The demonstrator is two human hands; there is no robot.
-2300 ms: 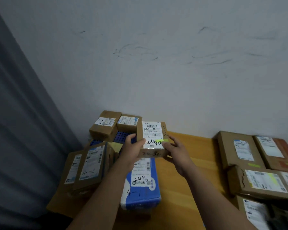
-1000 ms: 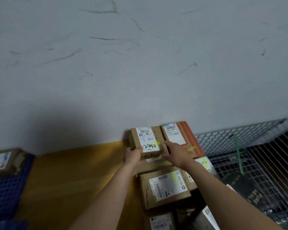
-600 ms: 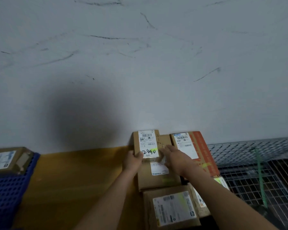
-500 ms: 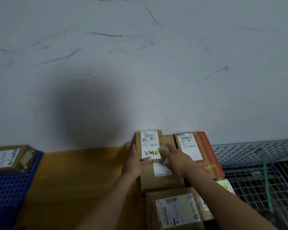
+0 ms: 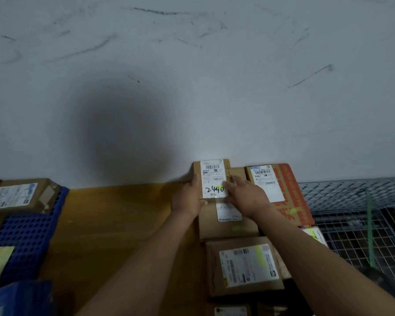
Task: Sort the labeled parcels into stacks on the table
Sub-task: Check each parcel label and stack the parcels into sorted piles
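– Parcels (image 5: 244,265) crowd the right end of the yellow table (image 5: 114,224), by the wall!
– And the small parcel (image 5: 212,176) marked 2440?
– On top of a larger brown parcel (image 5: 228,229), just beside an orange parcel (image 5: 290,195).
– Hands?
– Left hand (image 5: 187,199) grips its left edge, fingers curled; right hand (image 5: 244,192) presses straight fingers on its right side.

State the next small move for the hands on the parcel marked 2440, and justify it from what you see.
Probably let go and draw both hands back. The parcel marked 2440 seems to lie flat on the brown box, by the wall, beside the orange-printed box. The left hand holds its left edge; the right hand rests on its right side.
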